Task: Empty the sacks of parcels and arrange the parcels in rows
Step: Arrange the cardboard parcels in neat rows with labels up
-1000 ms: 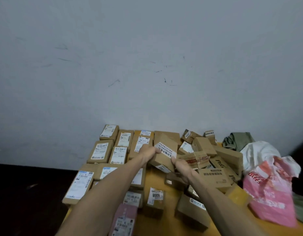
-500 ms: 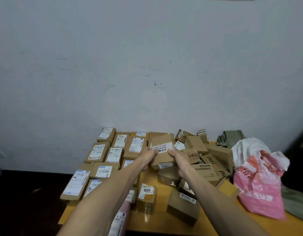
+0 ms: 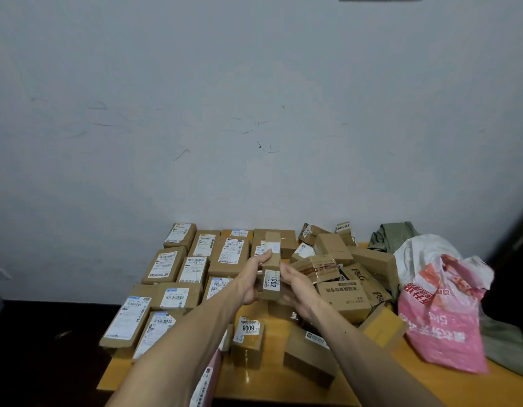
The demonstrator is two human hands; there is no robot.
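1. Since half a second ago the held parcel (image 3: 271, 270) has been turned. Its broad face with the large label was up before; now a narrow side is up, and a small "1002" sticker shows on the near end.
2. From nine to eleven o'clock of it, the sorted parcels (image 3: 166, 262) lie flat in rows with white labels up and edges close together. I think this is so that every label can be read at once.
3. The left hand (image 3: 251, 282) grips the left side of the held parcel, its fingers curled round it.
4. This parcel is a slim brown carton, held above the middle of the table (image 3: 254, 383), with its long axis toward twelve o'clock. Probably it is being turned to find the face that should go up.
5. The right hand (image 3: 297, 286) lies against its right side with rather straight fingers, pressing to steady it.
6. At three o'clock the loose heap (image 3: 342, 292) of boxes lies tilted and unsorted.
7. Further toward three o'clock the pink sack (image 3: 442, 318) slumps on the table. Whether parcels are inside, I cannot tell.
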